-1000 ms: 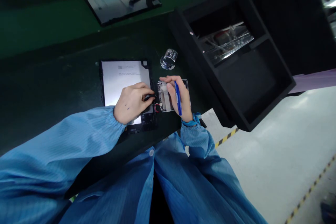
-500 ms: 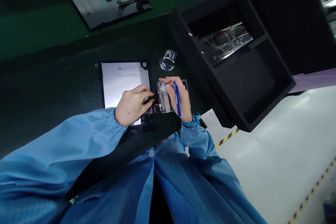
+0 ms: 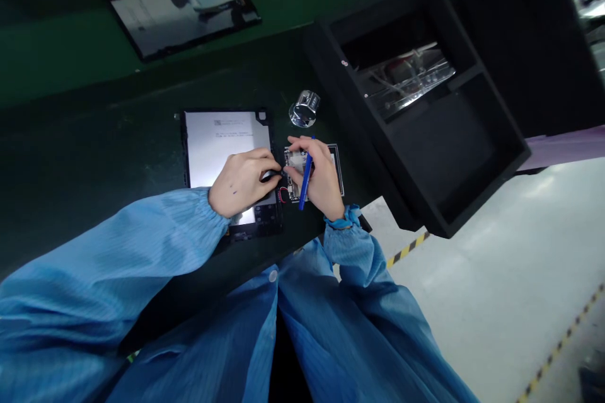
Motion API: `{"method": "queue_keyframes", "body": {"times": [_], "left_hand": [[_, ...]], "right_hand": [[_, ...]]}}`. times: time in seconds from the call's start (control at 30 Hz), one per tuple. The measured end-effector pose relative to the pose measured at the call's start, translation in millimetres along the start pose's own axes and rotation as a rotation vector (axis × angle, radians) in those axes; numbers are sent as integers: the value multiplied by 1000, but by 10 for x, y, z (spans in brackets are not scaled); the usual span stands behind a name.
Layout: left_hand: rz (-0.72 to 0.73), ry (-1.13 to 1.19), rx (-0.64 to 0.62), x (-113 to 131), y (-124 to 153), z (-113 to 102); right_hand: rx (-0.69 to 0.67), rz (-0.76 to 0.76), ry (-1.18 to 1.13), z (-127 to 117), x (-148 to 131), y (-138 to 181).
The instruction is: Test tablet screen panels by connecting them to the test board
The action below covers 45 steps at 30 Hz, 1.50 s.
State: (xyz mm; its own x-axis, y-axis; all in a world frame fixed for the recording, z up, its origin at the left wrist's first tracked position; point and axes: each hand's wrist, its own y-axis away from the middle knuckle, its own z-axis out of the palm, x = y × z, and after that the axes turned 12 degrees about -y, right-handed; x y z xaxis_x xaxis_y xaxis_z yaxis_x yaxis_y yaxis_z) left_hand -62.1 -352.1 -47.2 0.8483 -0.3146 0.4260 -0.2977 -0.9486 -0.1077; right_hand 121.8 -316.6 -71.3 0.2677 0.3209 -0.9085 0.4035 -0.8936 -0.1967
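Observation:
A display panel [image 3: 212, 138] with a silvery-white back and black border lies on the dark table. My left hand [image 3: 243, 184] rests over its right part, thumb and fingers pinched together at the panel's edge; what they hold is hidden. Right beside the panel is a circuit board [image 3: 336, 164] with red and black wires [image 3: 282, 194] at its left corner. My right hand [image 3: 321, 179] is curled over this board with a blue pen [image 3: 306, 176] held across it. Its thumb tip reaches the board's left edge, close to my left fingertips.
A shiny metal cylinder on a round base [image 3: 305, 108] stands behind the board. Another panel [image 3: 184, 9] lies at the back left. To the right is a black divided box [image 3: 378, 119], with clear plastic-like parts [image 3: 411, 82] in one compartment.
My right thumb has moved left to the board's edge near my left fingers. The blue pen has swung its lower end to the left. My left hand stays at the panel's edge.

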Motion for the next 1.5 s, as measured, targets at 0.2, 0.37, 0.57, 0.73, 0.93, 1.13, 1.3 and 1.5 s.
{"method": "queue_keyframes", "body": {"times": [0.2,0.37,0.57,0.73,0.93,1.13,1.3,1.5], "left_hand": [[-97,101,29,-59,74,-186],[-572,532,57,-268,743,-731],[-1075,852,-61,-259,1419,-933],[-1038,1049,-78,-374,1386,-806],[-1056,1110,-77,-481,1061,-915],[-769,1285,-59,27,403,-1119],[-366,1221,-305,186,247,-905],[-615,1260,-83,-234,565,-441]], "right_hand": [[165,-41,-122,-14,-55,26],[-293,-101,2,-244,-220,135],[-580,-112,227,-218,-178,186],[-630,-133,249,-160,-130,126],[-590,-125,211,-129,-116,123],[-299,-10,-267,-265,-479,31],[17,91,-378,-483,-825,60],[243,87,-269,-491,-565,124]]}}
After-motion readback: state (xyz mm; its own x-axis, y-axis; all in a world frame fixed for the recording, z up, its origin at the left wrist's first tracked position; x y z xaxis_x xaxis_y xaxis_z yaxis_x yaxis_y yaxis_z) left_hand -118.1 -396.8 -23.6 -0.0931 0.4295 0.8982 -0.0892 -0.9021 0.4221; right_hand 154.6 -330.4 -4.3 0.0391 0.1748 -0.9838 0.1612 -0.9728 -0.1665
